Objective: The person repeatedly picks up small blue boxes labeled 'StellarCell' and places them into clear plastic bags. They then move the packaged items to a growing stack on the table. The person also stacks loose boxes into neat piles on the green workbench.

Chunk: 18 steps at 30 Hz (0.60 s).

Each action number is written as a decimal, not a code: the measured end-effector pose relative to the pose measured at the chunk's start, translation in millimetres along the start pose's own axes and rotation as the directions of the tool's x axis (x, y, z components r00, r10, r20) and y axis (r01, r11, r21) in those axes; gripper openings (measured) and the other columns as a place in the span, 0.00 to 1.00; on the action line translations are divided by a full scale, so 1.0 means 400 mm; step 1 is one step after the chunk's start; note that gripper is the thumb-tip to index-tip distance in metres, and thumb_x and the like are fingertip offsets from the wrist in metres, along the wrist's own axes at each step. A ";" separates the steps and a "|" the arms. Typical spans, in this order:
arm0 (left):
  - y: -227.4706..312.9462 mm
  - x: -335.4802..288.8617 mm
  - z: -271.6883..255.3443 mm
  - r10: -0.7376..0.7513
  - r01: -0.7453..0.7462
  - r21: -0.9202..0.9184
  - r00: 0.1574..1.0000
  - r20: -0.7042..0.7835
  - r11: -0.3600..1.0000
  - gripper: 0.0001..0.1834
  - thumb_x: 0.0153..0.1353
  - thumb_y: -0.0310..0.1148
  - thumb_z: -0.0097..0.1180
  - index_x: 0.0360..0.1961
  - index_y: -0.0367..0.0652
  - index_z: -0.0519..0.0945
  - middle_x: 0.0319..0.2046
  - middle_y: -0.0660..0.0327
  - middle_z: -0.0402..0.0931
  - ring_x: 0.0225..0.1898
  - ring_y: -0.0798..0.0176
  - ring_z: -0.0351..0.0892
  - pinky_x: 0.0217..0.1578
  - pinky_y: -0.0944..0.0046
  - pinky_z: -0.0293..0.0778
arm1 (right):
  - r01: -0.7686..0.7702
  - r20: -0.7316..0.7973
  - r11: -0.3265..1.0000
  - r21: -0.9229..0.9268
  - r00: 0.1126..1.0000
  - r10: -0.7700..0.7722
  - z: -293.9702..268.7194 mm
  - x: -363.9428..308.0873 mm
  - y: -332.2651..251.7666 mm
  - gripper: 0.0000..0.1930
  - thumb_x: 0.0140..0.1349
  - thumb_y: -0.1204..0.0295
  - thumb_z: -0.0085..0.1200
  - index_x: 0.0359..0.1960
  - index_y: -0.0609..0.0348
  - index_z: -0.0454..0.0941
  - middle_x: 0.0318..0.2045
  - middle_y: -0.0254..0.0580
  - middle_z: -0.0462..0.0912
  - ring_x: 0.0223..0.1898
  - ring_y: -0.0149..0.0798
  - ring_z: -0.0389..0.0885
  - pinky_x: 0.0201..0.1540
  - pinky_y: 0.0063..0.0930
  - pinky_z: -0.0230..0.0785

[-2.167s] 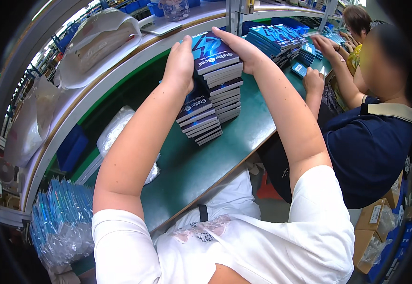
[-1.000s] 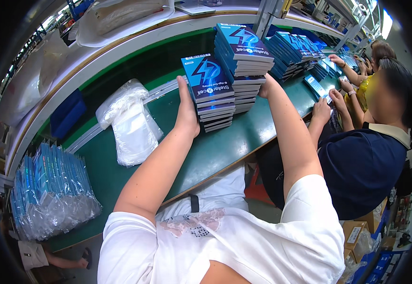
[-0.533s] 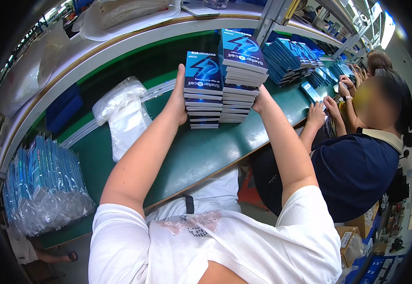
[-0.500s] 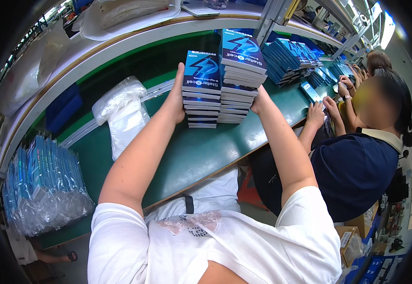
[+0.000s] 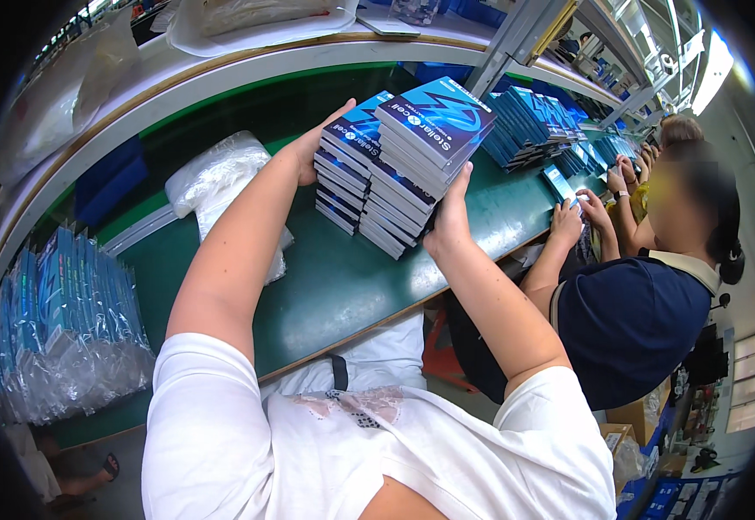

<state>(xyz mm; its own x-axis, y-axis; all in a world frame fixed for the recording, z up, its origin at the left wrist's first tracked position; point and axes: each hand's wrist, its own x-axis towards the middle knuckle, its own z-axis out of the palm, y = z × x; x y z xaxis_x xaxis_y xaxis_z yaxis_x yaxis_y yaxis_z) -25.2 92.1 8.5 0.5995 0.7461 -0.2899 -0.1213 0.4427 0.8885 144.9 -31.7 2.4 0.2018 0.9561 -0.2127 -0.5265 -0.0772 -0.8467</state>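
Two stacks of thin blue boxes with pale sides stand side by side between my hands over the green tabletop. The left stack is clasped at its outer side by my left hand, thumb pointing up along it. Against the outer side of the taller right stack presses my right hand, its fingers partly hidden behind the boxes. The top box on the right shows a light-blue lightning shape. Both stacks sit askew to the table edge; whether their bottoms touch the table I cannot tell.
Clear plastic bags lie left of the stacks. Bagged blue boxes stand in a row at the near left. More blue boxes are piled at the far right. A co-worker in a dark-blue top sits at my right. A shelf runs above the table.
Between my hands the two stacks have turned clockwise. My right hand has come nearer to me, while the left has gone slightly farther away.
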 end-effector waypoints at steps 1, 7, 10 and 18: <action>0.003 0.003 0.001 -0.007 0.007 0.011 1.000 0.000 1.000 0.40 0.50 0.72 0.45 0.44 0.46 0.80 0.47 0.54 0.77 0.48 0.57 0.75 0.52 0.55 0.66 | 0.008 -0.010 1.000 0.002 1.000 -0.008 0.004 -0.005 0.005 0.45 0.57 0.30 0.23 0.65 0.53 0.53 0.64 0.48 0.58 0.64 0.48 0.57 0.63 0.43 0.53; 0.016 -0.012 0.013 -0.020 0.020 0.032 1.000 0.009 0.999 0.41 0.51 0.73 0.42 0.45 0.45 0.80 0.47 0.53 0.77 0.49 0.57 0.75 0.53 0.53 0.66 | -0.041 -0.060 0.998 -0.040 0.997 0.039 0.009 -0.028 -0.011 0.46 0.56 0.29 0.23 0.65 0.54 0.52 0.64 0.47 0.58 0.64 0.48 0.57 0.63 0.43 0.52; 0.007 -0.008 0.003 -0.029 0.029 -0.026 1.000 -0.009 0.999 0.42 0.52 0.73 0.39 0.46 0.45 0.79 0.49 0.53 0.76 0.50 0.56 0.74 0.54 0.53 0.65 | -0.099 -0.157 0.986 -0.131 0.984 0.078 0.020 -0.055 -0.034 0.46 0.56 0.29 0.21 0.65 0.54 0.53 0.64 0.48 0.58 0.63 0.51 0.58 0.61 0.48 0.53; -0.054 -0.028 -0.021 0.089 -0.126 -0.140 0.965 -0.247 0.982 0.44 0.58 0.71 0.31 0.49 0.39 0.75 0.52 0.51 0.72 0.56 0.53 0.66 0.59 0.50 0.54 | 0.033 -0.345 0.928 -0.372 0.923 -0.171 -0.137 0.069 -0.045 0.51 0.54 0.30 0.34 0.62 0.68 0.50 0.57 0.62 0.56 0.53 0.57 0.61 0.43 0.54 0.66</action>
<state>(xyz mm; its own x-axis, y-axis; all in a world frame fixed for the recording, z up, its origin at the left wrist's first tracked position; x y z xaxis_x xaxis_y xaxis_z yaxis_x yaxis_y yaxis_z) -36.1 78.3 -10.4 0.3720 0.8821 -0.2889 -0.3052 0.4102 0.8594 205.1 -19.2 -14.9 0.5608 0.7982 -0.2199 -0.1746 -0.1456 -0.9738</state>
